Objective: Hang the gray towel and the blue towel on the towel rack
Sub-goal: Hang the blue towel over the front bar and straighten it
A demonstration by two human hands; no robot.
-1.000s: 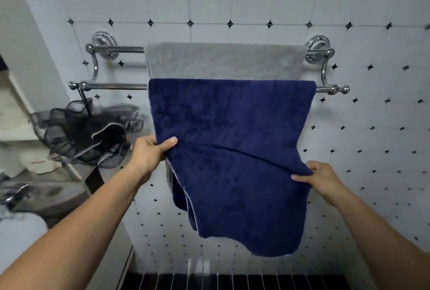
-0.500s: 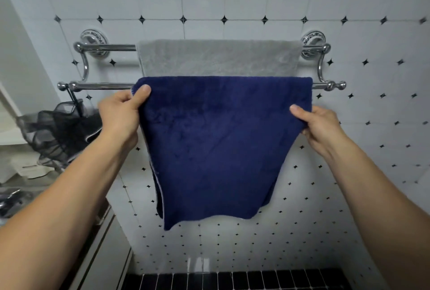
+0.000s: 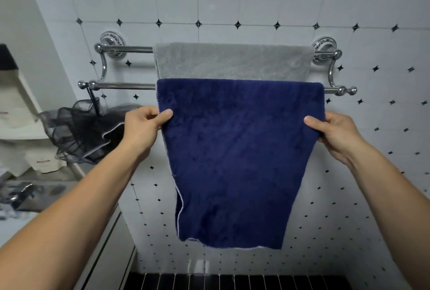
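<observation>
A chrome double towel rack [image 3: 121, 85] is fixed to the tiled wall. The gray towel [image 3: 232, 61] hangs over its upper back bar. Draped over the lower front bar is the blue towel [image 3: 237, 150], which covers most of the gray one. My left hand [image 3: 143, 127] pinches the blue towel's left edge a little below the bar, thumb on the front. My right hand [image 3: 335, 130] grips the right edge at the same height.
A black mesh bath sponge [image 3: 81, 131] hangs from the front bar's left end. A white shelf with cloths [image 3: 21, 113] stands at the left, above a cluttered counter [image 3: 25, 194]. A dark tiled strip [image 3: 232, 281] runs along the bottom.
Both hands climbed from the towel's lower part to just under the bar, then dropped slightly. The blue towel now hangs flatter and longer.
</observation>
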